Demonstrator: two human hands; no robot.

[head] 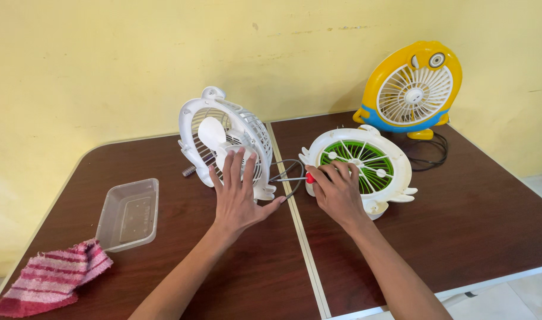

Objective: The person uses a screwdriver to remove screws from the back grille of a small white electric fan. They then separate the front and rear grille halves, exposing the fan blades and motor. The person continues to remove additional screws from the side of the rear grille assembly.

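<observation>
Brown folding table [437,237] stands against yellow wall [105,59].

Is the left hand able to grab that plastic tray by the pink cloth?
Probably yes. The left hand rests on the white fan, and only bare table lies between it and the tray.
</observation>
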